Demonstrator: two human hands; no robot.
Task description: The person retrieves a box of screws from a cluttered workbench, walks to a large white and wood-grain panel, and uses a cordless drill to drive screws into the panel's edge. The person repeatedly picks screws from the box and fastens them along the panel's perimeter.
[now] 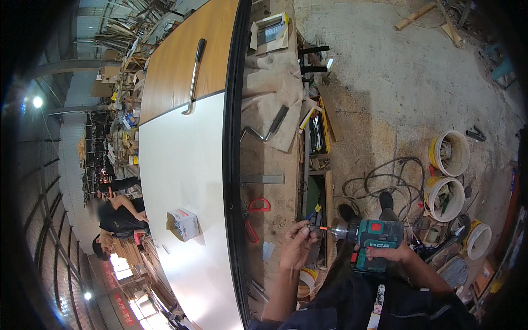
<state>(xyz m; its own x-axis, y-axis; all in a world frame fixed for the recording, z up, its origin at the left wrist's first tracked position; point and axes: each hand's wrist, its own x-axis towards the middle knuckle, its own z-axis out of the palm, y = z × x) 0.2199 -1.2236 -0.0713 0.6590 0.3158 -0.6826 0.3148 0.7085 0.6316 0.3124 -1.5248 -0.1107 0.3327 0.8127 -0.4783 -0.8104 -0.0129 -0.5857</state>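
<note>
My right hand [391,253] is wrapped round the grip of a green and black cordless drill [378,235], which points left. An orange-sleeved bit [323,228] sticks out of its chuck. At the bit's far end, my left hand [297,245] is closed in a pinch, with a small dark piece at its fingertips, too small to name. Left of that hand, two red loop-shaped handles [258,205] lie on the wooden bench [269,190]. Beside the bench stands a long panel [187,148], part white and part wood-grained, with a black edge.
On the panel are a small open carton [184,224] and a black-handled metal bar [194,74]. A crank-shaped tool [269,127] rests on the bench. Buckets [444,199] and a coiled cable [385,179] occupy the floor at right. Two people [118,217] are beyond the panel.
</note>
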